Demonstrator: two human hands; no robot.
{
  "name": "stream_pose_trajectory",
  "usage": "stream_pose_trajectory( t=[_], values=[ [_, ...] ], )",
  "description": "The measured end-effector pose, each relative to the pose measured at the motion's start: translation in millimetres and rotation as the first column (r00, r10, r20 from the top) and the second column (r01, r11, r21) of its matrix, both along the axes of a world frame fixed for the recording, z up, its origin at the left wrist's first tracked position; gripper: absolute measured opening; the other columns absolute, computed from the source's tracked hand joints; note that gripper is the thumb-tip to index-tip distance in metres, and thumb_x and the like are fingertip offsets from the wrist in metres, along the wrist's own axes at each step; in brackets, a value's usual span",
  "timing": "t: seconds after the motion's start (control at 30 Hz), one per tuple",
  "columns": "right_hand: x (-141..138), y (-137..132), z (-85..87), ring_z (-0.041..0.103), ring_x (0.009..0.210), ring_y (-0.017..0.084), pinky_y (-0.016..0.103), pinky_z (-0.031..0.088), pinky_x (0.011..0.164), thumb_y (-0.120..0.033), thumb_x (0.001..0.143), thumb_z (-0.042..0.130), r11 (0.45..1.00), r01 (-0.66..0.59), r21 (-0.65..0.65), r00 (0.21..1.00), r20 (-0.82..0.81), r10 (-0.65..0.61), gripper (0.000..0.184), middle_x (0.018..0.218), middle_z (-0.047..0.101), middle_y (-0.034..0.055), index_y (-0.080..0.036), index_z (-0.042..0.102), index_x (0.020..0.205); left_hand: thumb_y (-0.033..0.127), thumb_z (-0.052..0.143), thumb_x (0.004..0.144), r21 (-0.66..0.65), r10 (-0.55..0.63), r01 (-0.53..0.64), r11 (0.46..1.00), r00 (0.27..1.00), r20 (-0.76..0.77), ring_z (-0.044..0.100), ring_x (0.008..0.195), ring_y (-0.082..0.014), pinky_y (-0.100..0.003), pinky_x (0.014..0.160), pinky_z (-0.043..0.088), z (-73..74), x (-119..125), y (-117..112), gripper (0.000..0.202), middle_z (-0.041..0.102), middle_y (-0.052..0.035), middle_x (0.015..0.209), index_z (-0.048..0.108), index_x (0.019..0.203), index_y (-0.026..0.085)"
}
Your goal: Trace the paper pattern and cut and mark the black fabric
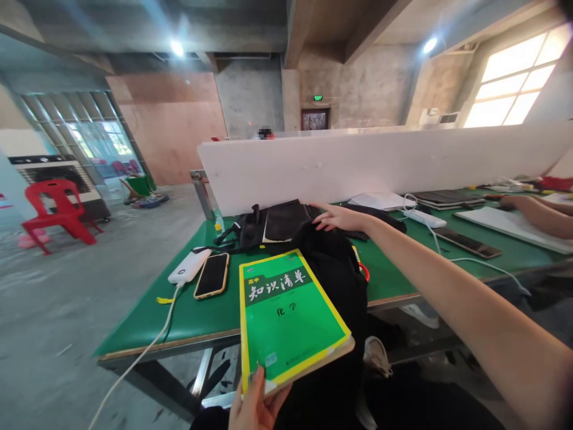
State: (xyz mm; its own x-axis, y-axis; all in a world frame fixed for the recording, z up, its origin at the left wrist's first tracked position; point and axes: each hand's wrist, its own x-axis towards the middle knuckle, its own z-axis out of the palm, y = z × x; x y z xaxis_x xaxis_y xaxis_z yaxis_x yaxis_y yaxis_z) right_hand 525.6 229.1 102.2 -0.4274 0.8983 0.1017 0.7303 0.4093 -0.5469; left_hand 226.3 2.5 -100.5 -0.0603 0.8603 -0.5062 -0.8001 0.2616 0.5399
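My left hand (256, 401) grips the lower left corner of a green book (295, 325) with a yellow border, thumb on the cover. The book tilts over the table's front edge, in front of a black cloth bag (333, 263). Stretched forward, my right hand (338, 218) is at the top of that bag, its index finger extended and the others slightly bent. Nothing shows in its fingers; whether they press the cloth I cannot tell. Just beyond them lies a black-covered notebook (286, 221). A phone (212, 275) and a white power bank (190, 267) lie left of the book.
A white partition (380, 161) runs along the back of the green table (147, 322). On the right are another phone (468, 242), a white charger (425, 218) with cables, and another person's hand (514, 203) by a large pad (514, 226). A red chair (58, 212) stands left.
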Motion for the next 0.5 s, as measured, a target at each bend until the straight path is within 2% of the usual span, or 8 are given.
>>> stream_pose_trajectory(
  t=[0.03, 0.07, 0.1, 0.17, 0.27, 0.37, 0.43, 0.5],
  values=[
    [13.5, -13.6, -7.4, 0.062, 0.092, 0.013, 0.024, 0.048, 0.078, -0.025, 0.088, 0.041, 0.990, 0.129, 0.052, 0.990, 0.047, -0.132, 0.056, 0.118, 0.060, 0.0058, -0.025, 0.024, 0.142, 0.019, 0.075, 0.062, 0.012, -0.010, 0.010, 1.000, 1.000, 0.003, 0.068, 0.081, -0.0275, -0.047, 0.079, 0.055, -1.0, -2.2, 3.2, 0.050, 0.071, -0.0038, 0.080, 0.056, 0.108, 0.017],
    [26.6, -28.1, -16.6, 0.061, 0.091, 0.014, 0.024, 0.047, 0.078, -0.029, 0.087, 0.044, 0.951, 0.284, 0.121, 0.945, 0.133, -0.299, 0.047, 0.113, 0.063, 0.0051, -0.025, 0.039, 0.134, 0.019, 0.076, 0.061, 0.020, -0.019, 0.019, 1.000, 1.000, 0.001, 0.068, 0.081, -0.0276, -0.047, 0.080, 0.054, -1.9, -3.7, 5.9, 0.050, 0.071, -0.0038, 0.080, 0.057, 0.108, 0.017],
    [38.3, -43.2, -27.1, 0.061, 0.091, 0.017, 0.026, 0.046, 0.077, -0.035, 0.086, 0.047, 0.909, 0.386, 0.158, 0.896, 0.172, -0.410, 0.039, 0.106, 0.065, 0.0073, -0.021, 0.052, 0.121, 0.020, 0.076, 0.060, 0.027, -0.021, 0.021, 0.999, 1.000, -0.004, 0.068, 0.082, -0.0278, -0.046, 0.080, 0.054, -2.7, -4.4, 8.2, 0.050, 0.071, -0.0038, 0.080, 0.057, 0.107, 0.017],
    [54.6, -74.6, -50.4, 0.062, 0.079, 0.023, 0.031, 0.045, 0.069, -0.050, 0.081, 0.050, 0.851, 0.500, 0.161, 0.822, 0.222, -0.525, 0.040, 0.085, 0.067, 0.0115, -0.014, 0.064, 0.093, 0.020, 0.077, 0.059, 0.032, -0.029, 0.029, 0.999, 0.999, -0.017, 0.068, 0.082, -0.0287, -0.047, 0.080, 0.054, -4.2, -4.4, 11.4, 0.049, 0.072, -0.0041, 0.080, 0.058, 0.104, 0.017],
    [55.9, -119.2, -84.4, 0.061, 0.063, 0.024, 0.031, 0.041, 0.056, -0.069, 0.077, 0.040, 0.790, 0.600, 0.130, 0.741, 0.281, -0.609, 0.058, 0.065, 0.063, 0.0103, -0.016, 0.061, 0.067, 0.022, 0.077, 0.059, 0.034, -0.057, 0.058, 0.998, 0.998, -0.023, 0.067, 0.085, -0.0292, -0.047, 0.082, 0.053, -5.7, -3.0, 13.8, 0.042, 0.072, -0.0043, 0.081, 0.060, 0.097, 0.018],
    [37.7, -152.8, -110.3, 0.061, 0.066, 0.024, 0.030, 0.038, 0.055, -0.075, 0.075, 0.035, 0.732, 0.662, 0.160, 0.670, 0.310, -0.674, 0.061, 0.069, 0.064, 0.0083, -0.020, 0.060, 0.068, 0.022, 0.074, 0.063, 0.028, -0.073, 0.074, 0.997, 0.997, -0.041, 0.067, 0.085, -0.0276, -0.046, 0.084, 0.052, -5.2, -1.3, 15.1, 0.033, 0.072, -0.0037, 0.081, 0.060, 0.092, 0.019],
    [23.1, -167.0, -121.7, 0.062, 0.069, 0.026, 0.031, 0.038, 0.055, -0.070, 0.076, 0.041, 0.700, 0.682, 0.211, 0.633, 0.310, -0.710, 0.053, 0.072, 0.064, 0.0083, -0.020, 0.060, 0.075, 0.022, 0.070, 0.067, 0.025, -0.072, 0.075, 0.997, 0.993, -0.091, 0.067, 0.086, -0.0263, -0.047, 0.087, 0.051, -3.3, -0.2, 15.6, 0.025, 0.071, -0.0031, 0.079, 0.061, 0.090, 0.019],
    [9.5, -175.2, -128.5, 0.062, 0.070, 0.024, 0.030, 0.039, 0.056, -0.056, 0.080, 0.047, 0.720, 0.656, 0.228, 0.659, 0.292, -0.693, 0.038, 0.071, 0.064, 0.0064, -0.021, 0.059, 0.076, 0.022, 0.065, 0.071, 0.036, -0.050, 0.058, 0.998, 0.980, -0.195, 0.067, 0.087, -0.0256, -0.048, 0.089, 0.049, -0.4, 0.4, 15.5, 0.017, 0.071, -0.0035, 0.077, 0.062, 0.087, 0.019]
  ],
)
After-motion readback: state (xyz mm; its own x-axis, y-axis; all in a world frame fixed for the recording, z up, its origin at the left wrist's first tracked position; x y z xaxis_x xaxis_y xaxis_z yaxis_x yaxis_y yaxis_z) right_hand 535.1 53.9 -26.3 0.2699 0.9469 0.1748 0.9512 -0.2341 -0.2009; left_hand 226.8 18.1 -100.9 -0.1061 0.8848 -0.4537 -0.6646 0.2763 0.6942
